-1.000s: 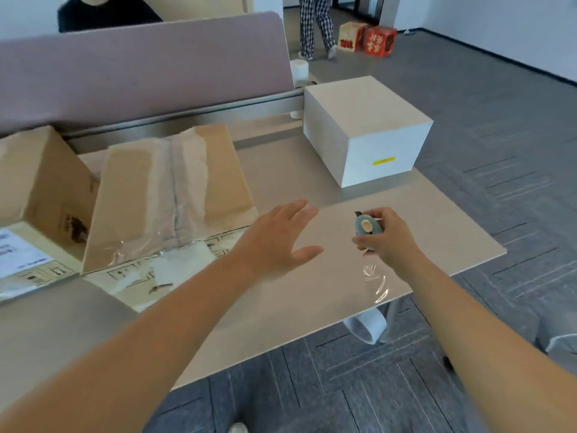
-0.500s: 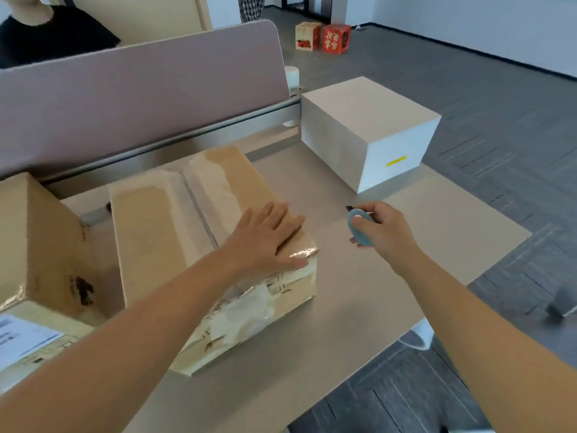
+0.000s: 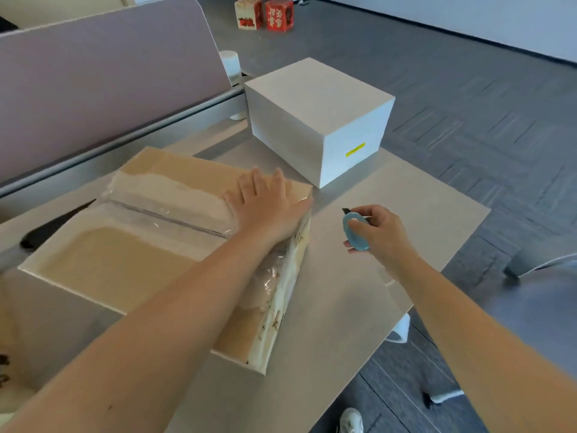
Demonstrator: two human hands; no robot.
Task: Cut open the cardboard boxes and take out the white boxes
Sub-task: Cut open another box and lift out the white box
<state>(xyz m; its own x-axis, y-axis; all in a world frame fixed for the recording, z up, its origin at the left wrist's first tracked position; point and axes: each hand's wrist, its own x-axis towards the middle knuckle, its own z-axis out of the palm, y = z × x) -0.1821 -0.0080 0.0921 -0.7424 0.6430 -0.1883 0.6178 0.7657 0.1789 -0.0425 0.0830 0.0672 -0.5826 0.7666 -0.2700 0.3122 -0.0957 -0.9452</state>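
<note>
The cardboard box is light brown, with shiny see-through tape and whitish torn patches along its top. Its side has small dark printed marks, too blurry to read. The white box has one little yellow stripe. The cutter is pale blue. The table is grey-beige. The divider is dusty pink. Two boxes on the floor are red.
</note>
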